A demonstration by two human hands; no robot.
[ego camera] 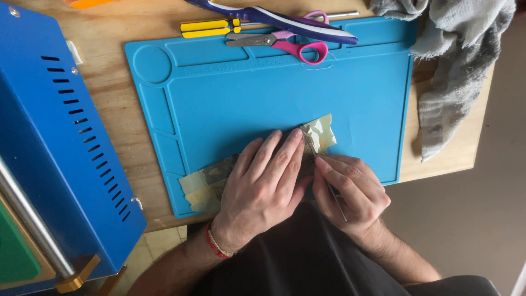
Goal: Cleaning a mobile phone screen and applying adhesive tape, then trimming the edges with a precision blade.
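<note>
Head view, looking down on a pale wooden tabletop. Blue silicone work mat with moulded compartments laid flat on it. Translucent yellowish-green strip of tape-like film lying diagonally across the mat's lower part, one end near the lower left corner, the other past mat centre. Left hand pressed flat on the strip, fingers extended, not closed round anything. Right hand just beside it, fingers pinched on a thin metal needle-like tool, tip at the strip's edge. Along the mat's far edge: pink-handled scissors, yellow-handled screwdriver, purple and white handled tool. Crumpled grey cloth at far right. Blue metal machine housing with vent slots at left.
</note>
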